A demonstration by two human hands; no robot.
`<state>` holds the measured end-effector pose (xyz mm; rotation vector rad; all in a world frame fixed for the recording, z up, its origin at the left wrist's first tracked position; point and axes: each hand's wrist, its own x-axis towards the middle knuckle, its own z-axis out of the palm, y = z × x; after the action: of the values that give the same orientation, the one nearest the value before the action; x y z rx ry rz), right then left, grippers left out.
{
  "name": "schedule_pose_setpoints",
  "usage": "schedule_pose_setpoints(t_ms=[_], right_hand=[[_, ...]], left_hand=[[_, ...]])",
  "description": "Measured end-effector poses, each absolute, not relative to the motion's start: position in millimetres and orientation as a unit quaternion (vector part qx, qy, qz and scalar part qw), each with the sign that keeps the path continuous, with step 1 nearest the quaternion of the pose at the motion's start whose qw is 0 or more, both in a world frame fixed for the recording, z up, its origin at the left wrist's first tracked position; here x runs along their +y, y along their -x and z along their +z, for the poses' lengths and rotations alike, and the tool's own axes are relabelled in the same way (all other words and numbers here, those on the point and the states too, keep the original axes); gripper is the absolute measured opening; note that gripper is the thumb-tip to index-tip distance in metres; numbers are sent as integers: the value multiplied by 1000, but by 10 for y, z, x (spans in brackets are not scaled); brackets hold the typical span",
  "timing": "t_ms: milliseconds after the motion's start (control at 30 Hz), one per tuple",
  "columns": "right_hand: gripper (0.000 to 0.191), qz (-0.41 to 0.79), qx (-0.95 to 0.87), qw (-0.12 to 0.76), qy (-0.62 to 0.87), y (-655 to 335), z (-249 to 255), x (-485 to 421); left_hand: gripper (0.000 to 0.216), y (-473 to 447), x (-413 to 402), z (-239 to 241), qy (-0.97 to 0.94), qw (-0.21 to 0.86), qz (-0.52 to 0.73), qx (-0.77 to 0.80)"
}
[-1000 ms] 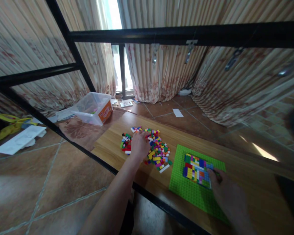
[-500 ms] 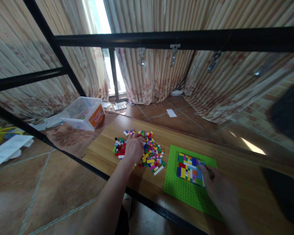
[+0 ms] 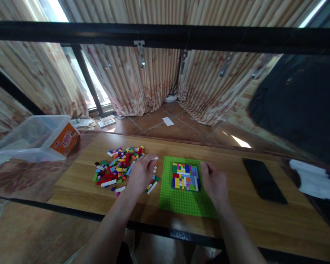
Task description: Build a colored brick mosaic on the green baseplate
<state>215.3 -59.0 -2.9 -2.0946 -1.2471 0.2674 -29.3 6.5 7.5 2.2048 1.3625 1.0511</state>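
Observation:
My left hand [image 3: 141, 173] is raised beside a heap of mixed toy bricks [image 3: 121, 161], pinching a small white brick [image 3: 156, 158] between thumb and finger. On the table lies a green baseplate [image 3: 181, 203], and a multicoloured block of fitted bricks [image 3: 185, 176] sits on its upper middle. My right hand [image 3: 215, 181] hovers at the baseplate's right edge, just right of that block. Its fingers are curled together, and whatever they might hold is hidden.
A black phone-like slab [image 3: 264, 179] lies on the wooden table [image 3: 244, 212] at right. At far left a clear plastic box [image 3: 38, 135] with an orange label stands on the floor. A black metal bar [image 3: 165, 35] crosses above the table's far side.
My left hand has come up out of the brick heap toward the baseplate with a white brick. My right hand has moved off the fitted bricks. The view has swung right.

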Motion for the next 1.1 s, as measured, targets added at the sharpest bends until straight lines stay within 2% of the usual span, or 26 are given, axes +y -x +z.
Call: schedule_pose_setpoints(t_ms=[100, 200, 467, 633, 733, 967, 1100], right_hand=[[42, 112, -505, 426, 742, -2127, -40, -564], [37, 120, -549, 462, 686, -2087, -64, -545], [31, 123, -638, 430, 627, -1936, -65, -433], [26, 138, -655, 382, 637, -1864, -133, -317], [23, 161, -649, 367, 647, -1872, -166, -280], [21, 203, -628, 357, 662, -1906, -144, -254], [21, 207, -631, 347, 662, -1903, -137, -248]], left_hand=[[26, 50, 43, -12, -813, 200, 337, 431], [34, -123, 65, -37, -839, 200, 291, 414], [45, -329, 102, 14, -880, 110, 164, 432], [45, -383, 134, -32, -886, 102, 137, 432], [46, -379, 157, -49, -877, 138, 148, 436], [43, -299, 189, -32, -800, 302, 246, 456], [42, -296, 201, -58, -753, 348, 293, 476]])
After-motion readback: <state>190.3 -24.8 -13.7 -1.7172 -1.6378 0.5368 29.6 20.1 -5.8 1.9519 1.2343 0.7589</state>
